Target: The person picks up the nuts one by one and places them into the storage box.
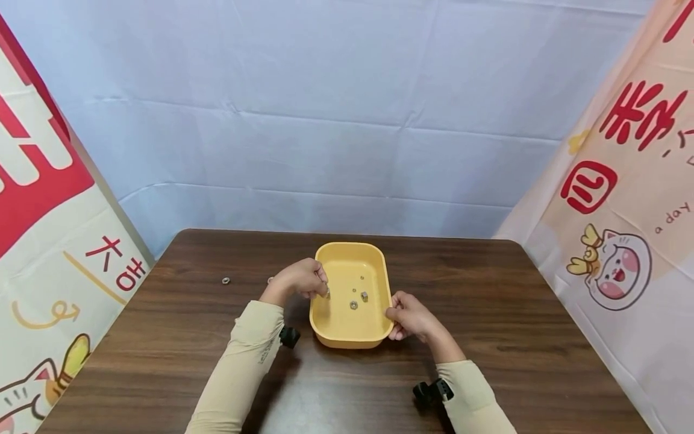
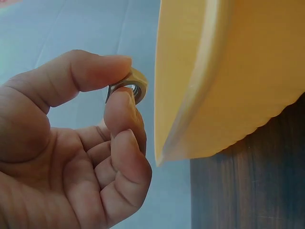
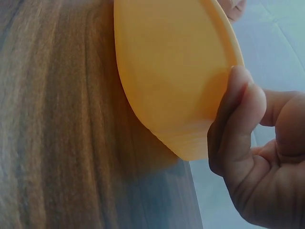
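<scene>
Between thumb and fingertips my left hand (image 1: 303, 278) pinches a metal hex nut (image 2: 139, 86), at the left rim of a yellow plastic tray (image 1: 347, 331). My right hand (image 1: 413, 316) grips the tray's right edge near its front corner, thumb on the rim and fingers along the outer wall, as the right wrist view shows. Inside the tray lie several nuts: a larger nut (image 1: 353, 305), another larger nut (image 1: 364, 296) beside it, and tiny ones such as a small nut (image 1: 362, 278) farther back.
On the dark wooden table (image 1: 488, 289), a loose nut (image 1: 226, 280) lies far to the left. Another nut (image 1: 270, 279) shows partly behind my left wrist. A pale cloth (image 1: 347, 150) hangs behind the table, with printed cloths at both sides.
</scene>
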Motion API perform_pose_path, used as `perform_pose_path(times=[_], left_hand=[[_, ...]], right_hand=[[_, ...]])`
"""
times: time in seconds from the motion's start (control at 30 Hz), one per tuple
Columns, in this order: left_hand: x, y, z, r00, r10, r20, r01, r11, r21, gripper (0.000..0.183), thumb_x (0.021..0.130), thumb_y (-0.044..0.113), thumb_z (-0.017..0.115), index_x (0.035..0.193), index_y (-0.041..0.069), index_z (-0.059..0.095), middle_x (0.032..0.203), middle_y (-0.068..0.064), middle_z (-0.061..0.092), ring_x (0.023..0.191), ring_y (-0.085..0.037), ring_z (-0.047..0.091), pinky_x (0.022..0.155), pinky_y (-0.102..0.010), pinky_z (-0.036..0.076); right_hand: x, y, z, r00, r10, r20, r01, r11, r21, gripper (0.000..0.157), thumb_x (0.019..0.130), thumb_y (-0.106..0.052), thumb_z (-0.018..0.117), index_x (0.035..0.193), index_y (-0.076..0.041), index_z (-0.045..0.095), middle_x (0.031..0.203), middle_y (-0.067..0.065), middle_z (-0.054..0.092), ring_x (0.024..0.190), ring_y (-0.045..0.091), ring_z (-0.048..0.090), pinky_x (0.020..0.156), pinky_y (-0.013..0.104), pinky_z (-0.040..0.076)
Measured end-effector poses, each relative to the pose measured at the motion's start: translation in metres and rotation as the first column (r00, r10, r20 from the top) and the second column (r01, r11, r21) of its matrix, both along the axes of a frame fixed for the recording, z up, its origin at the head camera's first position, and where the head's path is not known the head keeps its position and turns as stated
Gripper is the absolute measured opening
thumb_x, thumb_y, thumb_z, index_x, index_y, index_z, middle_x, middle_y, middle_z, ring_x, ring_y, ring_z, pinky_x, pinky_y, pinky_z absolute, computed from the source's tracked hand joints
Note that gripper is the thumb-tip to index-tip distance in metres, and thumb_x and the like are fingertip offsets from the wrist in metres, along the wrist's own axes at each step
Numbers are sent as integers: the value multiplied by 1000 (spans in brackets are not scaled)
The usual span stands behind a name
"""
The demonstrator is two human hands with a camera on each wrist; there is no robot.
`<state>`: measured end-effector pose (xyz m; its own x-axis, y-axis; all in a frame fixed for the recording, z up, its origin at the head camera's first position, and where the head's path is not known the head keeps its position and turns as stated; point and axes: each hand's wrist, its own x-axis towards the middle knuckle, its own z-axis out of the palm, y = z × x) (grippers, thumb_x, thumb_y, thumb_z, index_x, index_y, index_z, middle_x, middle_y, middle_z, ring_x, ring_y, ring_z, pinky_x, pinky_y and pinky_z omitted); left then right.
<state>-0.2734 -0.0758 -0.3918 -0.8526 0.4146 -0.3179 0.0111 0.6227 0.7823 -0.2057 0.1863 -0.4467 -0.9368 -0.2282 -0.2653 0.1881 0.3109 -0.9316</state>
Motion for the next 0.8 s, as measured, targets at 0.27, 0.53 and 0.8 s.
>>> perform_pose_path(times=[0.27, 0.53, 0.8], left_hand=[[-8, 13, 3, 999, -39, 20, 41, 992, -119, 18, 75, -3, 67, 63, 7, 58, 56, -5, 53, 45, -14, 44, 44, -25, 39], [-21, 34, 5, 995, -67, 69, 83, 961, -262, 14, 74, -8, 60, 64, 2, 59, 50, -7, 49, 40, -14, 38, 39, -26, 31], [-31, 47, 3, 993, -10, 114, 43, 956, -289, 42, 77, -5, 64, 116, -8, 51, 64, -14, 64, 50, -19, 59, 54, -32, 52]], right_hand=[[0, -1, -1, 1000, 0, 1, 0, 1000, 7, 10, 85, 1, 47, 90, 2, 39, 59, 15, 58, 42, 14, 56, 38, 23, 47], [0, -1, 1, 1000, 3, -3, -3, 1000, -1, 9, 84, 1, 47, 89, 2, 39, 58, 15, 58, 41, 14, 55, 38, 23, 47], [-1, -1, 0, 1000, -6, 6, 5, 1000, 5, 9, 84, 1, 46, 89, 2, 39, 59, 16, 58, 42, 15, 56, 38, 24, 47]])
